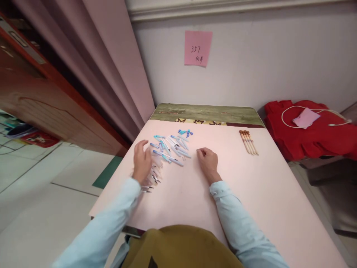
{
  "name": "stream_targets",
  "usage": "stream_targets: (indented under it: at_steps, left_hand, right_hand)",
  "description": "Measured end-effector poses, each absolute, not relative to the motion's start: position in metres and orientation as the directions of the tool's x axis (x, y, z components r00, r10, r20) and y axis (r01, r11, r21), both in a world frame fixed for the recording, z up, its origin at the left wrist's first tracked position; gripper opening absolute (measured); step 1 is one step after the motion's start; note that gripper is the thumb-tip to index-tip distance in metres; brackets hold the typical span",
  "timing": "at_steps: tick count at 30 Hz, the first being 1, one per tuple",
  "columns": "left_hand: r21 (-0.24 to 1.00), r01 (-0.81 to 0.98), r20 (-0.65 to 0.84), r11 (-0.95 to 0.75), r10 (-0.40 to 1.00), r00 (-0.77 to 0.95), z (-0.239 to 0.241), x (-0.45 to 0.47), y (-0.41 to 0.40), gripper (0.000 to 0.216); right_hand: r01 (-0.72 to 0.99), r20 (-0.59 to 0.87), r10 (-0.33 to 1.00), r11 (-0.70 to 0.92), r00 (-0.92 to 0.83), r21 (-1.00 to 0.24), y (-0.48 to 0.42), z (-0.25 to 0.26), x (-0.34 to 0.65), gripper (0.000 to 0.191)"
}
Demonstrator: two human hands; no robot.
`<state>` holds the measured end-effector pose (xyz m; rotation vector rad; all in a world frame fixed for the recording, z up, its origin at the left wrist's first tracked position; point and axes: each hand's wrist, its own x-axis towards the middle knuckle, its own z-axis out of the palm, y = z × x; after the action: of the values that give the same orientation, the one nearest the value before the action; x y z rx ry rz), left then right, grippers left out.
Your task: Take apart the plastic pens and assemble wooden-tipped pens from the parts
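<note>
My left hand (141,160) is over the left side of the pink-white tabletop, its thumb and fingers apart, slightly blurred. Partly beneath it are several thin black-tipped pen refills (155,178). To its right spreads a loose pile of blue and white pen parts (169,156), with barrels and caps lying at different angles. Small blue and purple figures (185,132) sit just behind the pile. My right hand (208,162) rests on the table right of the pile, fingers curled together; whatever they may hold is hidden.
Several brown-topped, beige pens (248,143) lie side by side at the right. Behind the table (181,208) is a wall with a pink note (198,48). A red cloth (295,137) carrying a white cable is beyond the right edge; a curtain (111,56) hangs at left.
</note>
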<state>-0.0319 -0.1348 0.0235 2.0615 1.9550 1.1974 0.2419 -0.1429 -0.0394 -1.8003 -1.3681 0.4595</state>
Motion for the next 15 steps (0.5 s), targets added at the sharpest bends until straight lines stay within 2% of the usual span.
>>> stream_targets:
  at_steps: [2,6,10,15]
  left_hand:
    - [0.549,0.812,0.542,-0.201,0.825,-0.162,0.015,-0.048,-0.195,0.040]
    - [0.493,0.865,0.521,-0.091,0.828,-0.210,-0.010,-0.073,-0.276,0.052]
    - [0.461,0.886,0.469,0.039,0.837,-0.281,-0.026,-0.080,-0.299,0.060]
    - [0.463,0.883,0.466,0.083,0.824,-0.322,-0.031,-0.078,-0.301,0.057]
  right_hand:
    - [0.654,0.196,0.927,-0.066,0.319,-0.753,-0.143,-0.040,0.241,0.028]
    - [0.725,0.253,0.943,0.018,0.218,-0.689,-0.144,-0.040,0.238,0.025]
    - [0.753,0.260,0.962,0.112,0.081,-0.648,-0.147,-0.038,0.236,0.018]
    - [0.804,0.199,0.980,0.133,-0.018,-0.580,-0.149,-0.035,0.234,0.016]
